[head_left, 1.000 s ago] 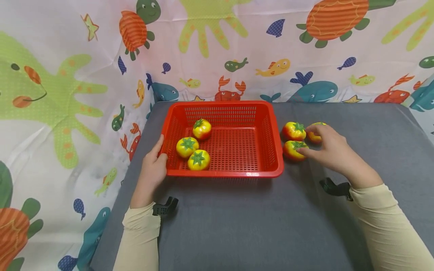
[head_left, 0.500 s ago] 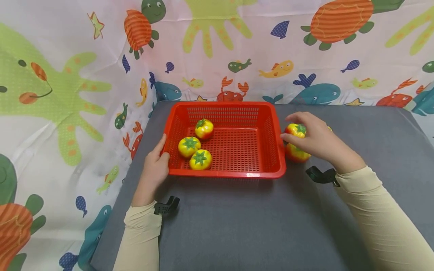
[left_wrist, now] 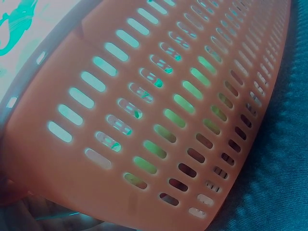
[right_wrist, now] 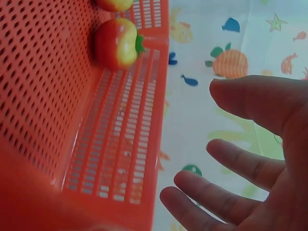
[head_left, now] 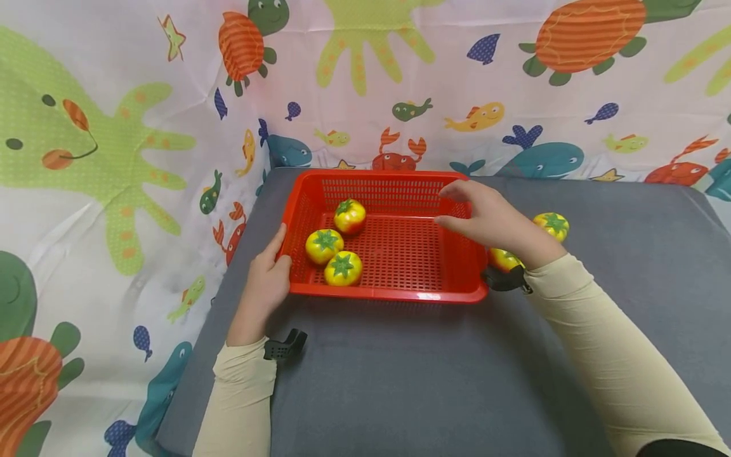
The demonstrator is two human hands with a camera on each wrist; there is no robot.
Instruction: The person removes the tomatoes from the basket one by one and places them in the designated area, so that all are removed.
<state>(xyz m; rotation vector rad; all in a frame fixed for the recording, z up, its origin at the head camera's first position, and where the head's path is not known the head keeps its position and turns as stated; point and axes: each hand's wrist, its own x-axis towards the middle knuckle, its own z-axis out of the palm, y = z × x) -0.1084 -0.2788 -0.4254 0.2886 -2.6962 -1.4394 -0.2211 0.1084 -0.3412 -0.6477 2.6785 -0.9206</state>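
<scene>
A red plastic basket [head_left: 400, 294] with slotted walls stands on the table. My left hand [head_left: 265, 285] grips its left rim. Inside, toward the left, sit three yellow-and-red toy tomatoes with green star-shaped tops: one at the back [head_left: 349, 216], one at the left [head_left: 324, 246] and one in front [head_left: 343, 268]. My right hand [head_left: 485, 212] hangs over the basket's right side, thumb and fingers spread, holding nothing. Right of the basket, one toy tomato [head_left: 551, 226] lies beyond my wrist and another [head_left: 505, 260] is partly covered by it.
A grey cloth [head_left: 400, 381] covers the table. Behind and to the left hangs a white curtain [head_left: 354, 114] printed with sea animals. Each wrist wears a black strap mount, the left one [head_left: 285, 344] in front of the basket.
My right hand has moved left from the toy tomatoes beside the basket to above its right side. The left hand keeps its grip on the rim. The view has shifted slightly.
</scene>
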